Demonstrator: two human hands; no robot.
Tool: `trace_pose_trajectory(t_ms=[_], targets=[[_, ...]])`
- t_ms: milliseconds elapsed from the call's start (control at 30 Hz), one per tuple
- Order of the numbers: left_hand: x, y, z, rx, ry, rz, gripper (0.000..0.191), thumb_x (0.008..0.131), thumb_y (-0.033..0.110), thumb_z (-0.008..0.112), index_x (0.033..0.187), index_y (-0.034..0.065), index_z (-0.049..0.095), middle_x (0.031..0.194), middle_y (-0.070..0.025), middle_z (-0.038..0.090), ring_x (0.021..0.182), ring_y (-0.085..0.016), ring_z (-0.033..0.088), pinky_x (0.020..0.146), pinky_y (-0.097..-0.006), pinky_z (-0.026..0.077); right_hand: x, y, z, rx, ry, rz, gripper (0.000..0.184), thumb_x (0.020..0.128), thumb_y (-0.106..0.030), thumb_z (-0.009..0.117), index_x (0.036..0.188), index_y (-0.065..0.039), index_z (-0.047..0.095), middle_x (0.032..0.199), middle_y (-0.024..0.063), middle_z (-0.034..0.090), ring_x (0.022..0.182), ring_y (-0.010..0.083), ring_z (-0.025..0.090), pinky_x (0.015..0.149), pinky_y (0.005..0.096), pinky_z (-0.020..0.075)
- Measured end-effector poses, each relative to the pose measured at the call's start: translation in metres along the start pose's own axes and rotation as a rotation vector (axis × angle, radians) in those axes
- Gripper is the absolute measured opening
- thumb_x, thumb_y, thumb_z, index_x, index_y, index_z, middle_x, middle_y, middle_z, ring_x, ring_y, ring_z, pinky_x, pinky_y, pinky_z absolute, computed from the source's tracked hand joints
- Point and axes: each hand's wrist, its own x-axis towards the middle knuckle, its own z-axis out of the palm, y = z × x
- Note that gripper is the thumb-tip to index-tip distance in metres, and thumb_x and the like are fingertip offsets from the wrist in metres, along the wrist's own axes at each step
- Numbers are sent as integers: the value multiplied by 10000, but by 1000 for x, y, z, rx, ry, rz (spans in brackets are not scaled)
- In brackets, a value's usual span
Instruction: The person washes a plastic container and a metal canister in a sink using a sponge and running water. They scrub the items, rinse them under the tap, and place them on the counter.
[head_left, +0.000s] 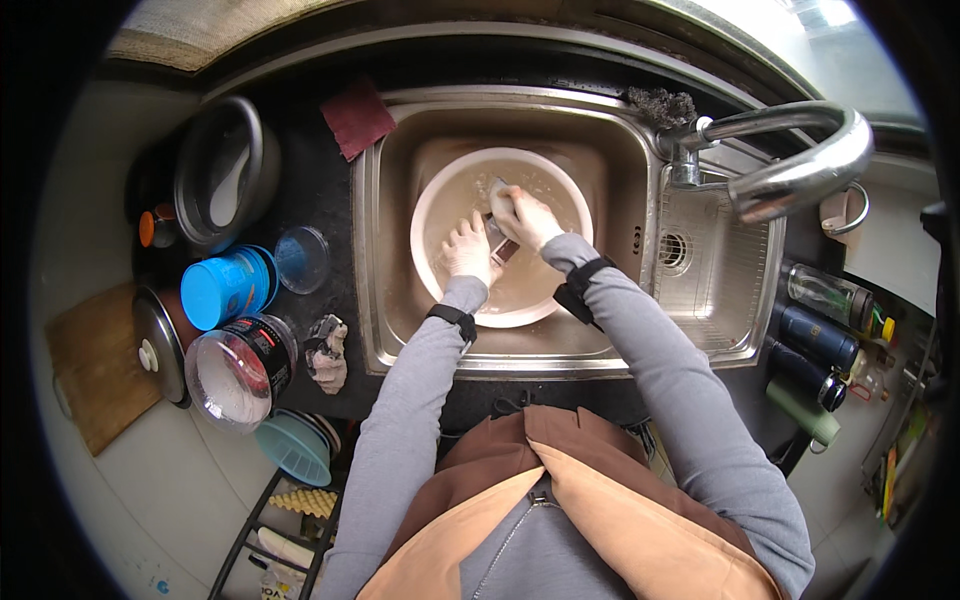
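Note:
A round white plastic basin (419, 232) of cloudy water stands in the large bowl of a stainless steel sink (622, 150). Over the water, my left hand (466, 251) steadies a small object (504, 249) with dark brown and pale parts; its exact kind is not clear. My right hand (526, 219) grips a whitish cloth or sponge (499, 193) against the upper end of that object. Both hands meet near the basin's middle, and my fingers cover much of what they hold. Bubbles float on the water around them.
A chrome faucet (795, 120) arches over the smaller drain bowl (712, 300) at right. Left of the sink are a red cloth (358, 118), a metal pot (259, 165), a blue tub (217, 289), a clear jar (236, 375) and a crumpled rag (328, 356). Several bottles, including a blue one (817, 337), lie right.

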Motion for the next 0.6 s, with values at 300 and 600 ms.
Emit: trace_pose_trajectory(t_ms=[300,600], targets=[[15,-6,-1,107,-36,21,984,594,276,778,1371,42,222,1111,-111,491,993,-282,537,809,-432,460,72,-26,-1,-205,-310,374,416,788,-323,528,1029,5,613,1005,247,606,981,377,571,863,400,445],[24,-13,-21,-145,-188,92,1086,484,320,822,1348,27,234,1196,-165,446,1114,-329,464,883,-493,421,-30,41,11,332,187,241,395,822,-238,542,1176,-71,490,1072,217,584,1016,341,562,867,403,433]])
